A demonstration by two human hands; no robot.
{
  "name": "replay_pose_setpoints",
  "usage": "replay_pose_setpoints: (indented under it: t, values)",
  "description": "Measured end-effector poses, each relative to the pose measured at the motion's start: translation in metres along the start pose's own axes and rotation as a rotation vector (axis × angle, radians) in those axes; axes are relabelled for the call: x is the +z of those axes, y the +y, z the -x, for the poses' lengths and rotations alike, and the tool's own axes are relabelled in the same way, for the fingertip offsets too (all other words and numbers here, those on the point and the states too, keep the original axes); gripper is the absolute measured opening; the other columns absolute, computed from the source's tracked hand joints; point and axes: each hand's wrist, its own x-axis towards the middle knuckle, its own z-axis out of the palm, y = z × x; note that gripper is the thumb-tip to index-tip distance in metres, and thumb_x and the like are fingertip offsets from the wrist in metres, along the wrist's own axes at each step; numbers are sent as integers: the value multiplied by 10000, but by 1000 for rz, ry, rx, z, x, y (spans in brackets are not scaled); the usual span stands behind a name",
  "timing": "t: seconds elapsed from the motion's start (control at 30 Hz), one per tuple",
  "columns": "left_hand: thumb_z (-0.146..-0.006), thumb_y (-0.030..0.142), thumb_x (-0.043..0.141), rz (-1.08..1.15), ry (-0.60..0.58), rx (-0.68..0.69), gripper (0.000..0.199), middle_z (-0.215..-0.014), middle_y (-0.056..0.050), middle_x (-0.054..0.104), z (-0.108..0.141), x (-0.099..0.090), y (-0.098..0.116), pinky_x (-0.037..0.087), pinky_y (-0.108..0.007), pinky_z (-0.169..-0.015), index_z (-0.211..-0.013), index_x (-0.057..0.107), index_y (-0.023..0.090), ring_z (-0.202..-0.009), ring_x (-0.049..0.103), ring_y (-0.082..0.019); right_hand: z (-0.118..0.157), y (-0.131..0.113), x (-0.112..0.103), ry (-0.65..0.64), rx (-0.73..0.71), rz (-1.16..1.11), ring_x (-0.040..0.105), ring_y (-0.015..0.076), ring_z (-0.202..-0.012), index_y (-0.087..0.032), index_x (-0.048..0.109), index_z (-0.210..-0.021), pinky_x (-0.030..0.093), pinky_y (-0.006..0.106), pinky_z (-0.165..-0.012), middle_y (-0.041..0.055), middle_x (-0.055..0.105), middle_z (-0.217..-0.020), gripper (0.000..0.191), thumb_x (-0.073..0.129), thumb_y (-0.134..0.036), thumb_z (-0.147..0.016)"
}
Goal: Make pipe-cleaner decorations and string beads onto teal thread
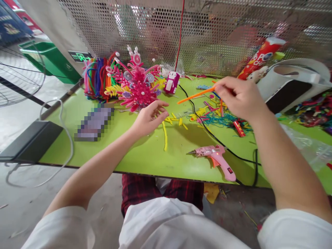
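Observation:
My right hand [234,95] pinches an orange pipe cleaner [195,95] near one end, and its free length points left above the table. Over the table's middle, my left hand [151,117] is half curled, thumb and fingers apart, with nothing visible in it. A yellow pipe cleaner [165,136] lies just below its fingertips. Behind that hand stands a pink pipe-cleaner flower piece [140,84] with pearl beads and yellow leaves. A pink hot glue gun [216,157] rests on its side near the front edge, nozzle to the left.
Bundled coloured pipe cleaners [95,77] stand at the back left, near a blurred-out flat object [95,122]. A black cable [204,126] crosses the green table [155,160]. Yellow and teal scraps [220,119] lie centre right, with a red chip can [259,57] behind.

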Motion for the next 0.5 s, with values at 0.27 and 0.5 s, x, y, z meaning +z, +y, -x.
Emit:
replay_pose_setpoints:
  t: [0.27, 0.5]
  values:
    - [-993, 301, 647, -202, -35, 127, 201, -881, -26, 793, 9, 9, 16, 490, -233, -656, -1091, 783, 192, -728, 680, -115, 36, -27, 37, -27, -103, 298, 692, 227, -745, -289, 755, -1054, 363, 358, -629, 32, 794, -887, 333, 433, -374, -1072]
    - [-985, 288, 592, -353, -178, 87, 290, -1095, -38, 814, 12, 15, 9, 519, -263, -718, -1234, 714, 204, -838, 711, -151, 36, 1, 32, -156, 35, 461, 639, 236, -670, -297, 788, -991, 270, 343, -608, 55, 746, -755, 249, 568, -409, -1021]
